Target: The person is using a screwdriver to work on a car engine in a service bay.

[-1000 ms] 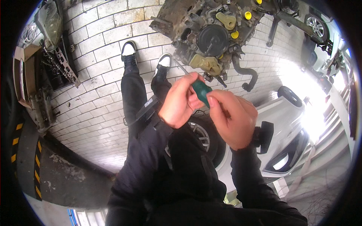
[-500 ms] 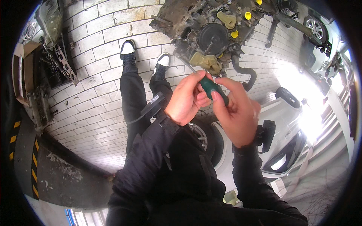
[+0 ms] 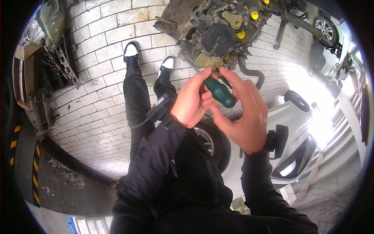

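A screwdriver with a dark green handle is in front of me, its thin shaft slanting up and left toward the engine. My left hand is closed on the front end of the handle, thumb and fingers pinching it. Around the handle's right side curves my right hand, its fingers spread and its thumb apart from the grip; a light touch by the fingertips cannot be ruled out. Beyond both hands lies a dirty engine with a black round pulley and yellow caps. The screwdriver's tip is hard to make out against it.
A black hose curls from the engine onto the white tiled floor. Car parts and a cardboard box stand at the left. A white car is close on my right, and another car stands farther off.
My right hand has loosened from the green handle, its thumb and fingers moving apart. The handle has turned slightly and shows more of its end. My left hand stays nearly in place.
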Motion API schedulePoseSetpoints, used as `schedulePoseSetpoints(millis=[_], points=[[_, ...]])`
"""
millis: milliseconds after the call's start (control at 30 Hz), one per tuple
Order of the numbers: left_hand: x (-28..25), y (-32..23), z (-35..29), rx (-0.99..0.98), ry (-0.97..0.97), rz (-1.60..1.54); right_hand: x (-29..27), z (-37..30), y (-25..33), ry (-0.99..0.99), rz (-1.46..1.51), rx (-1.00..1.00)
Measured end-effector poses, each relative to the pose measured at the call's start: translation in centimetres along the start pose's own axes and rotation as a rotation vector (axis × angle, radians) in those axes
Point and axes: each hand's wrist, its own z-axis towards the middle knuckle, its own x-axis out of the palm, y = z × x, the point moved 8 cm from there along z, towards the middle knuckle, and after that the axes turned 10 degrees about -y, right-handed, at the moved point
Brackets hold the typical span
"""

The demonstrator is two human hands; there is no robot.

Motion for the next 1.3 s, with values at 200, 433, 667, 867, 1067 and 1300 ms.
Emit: schedulePoseSetpoints(millis=[200,433,667,867,1067,1300], points=[[0.3,0.1,-0.1,-0.015,0.018,0.053,0.4,-0.6,-0.6,0.116,0.018,0.121],[0.0,-0.3,-0.2,0.016,0.005,0.081,0.7,-0.6,-1.0,0.133,0.053,0.207],[0.3,-0.2,-0.2,-0.007,-0.001,0.067,-0.2,0.2,-0.7,0.094,0.111,0.198],[0.0,0.0,0.2,0.038,0.034,0.058,-0.3,0.5,0.2,0.076,0.008,-0.078],[0.0,0.2,0.2,-0.035,0.07,0.07,0.4,-0.3,-1.8,0.195,0.025,0.246],[0.2,0.2,0.1,-0.075,0.088,0.069,0.4,0.2,-1.8,0.238,0.03,0.205]])
